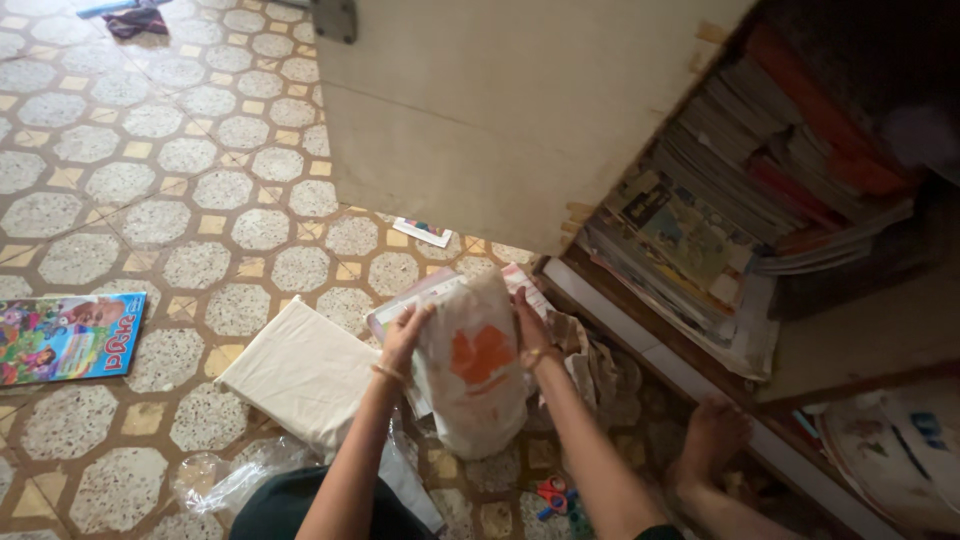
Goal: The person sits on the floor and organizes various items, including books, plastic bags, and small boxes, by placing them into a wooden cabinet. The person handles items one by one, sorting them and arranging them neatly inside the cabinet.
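Observation:
Both my hands hold a crumpled white plastic bag (pixel 473 375) with an orange print, lifted above the floor. My left hand (pixel 406 334) grips its left upper edge and my right hand (pixel 530 325) grips its right upper edge. Each wrist wears a thin bangle. Under the bag lie a few thin books and papers (pixel 430 292) on the tiled floor. A folded white cloth (pixel 305 372) lies just left of my left arm.
An open cupboard door (pixel 500 110) hangs above. A shelf (pixel 720 230) packed with stacked books and magazines is at the right. A colourful children's book (pixel 68 337) lies far left. Clear plastic wrap (pixel 225 480) and small scissors (pixel 555 495) lie near my bare foot (pixel 712 435).

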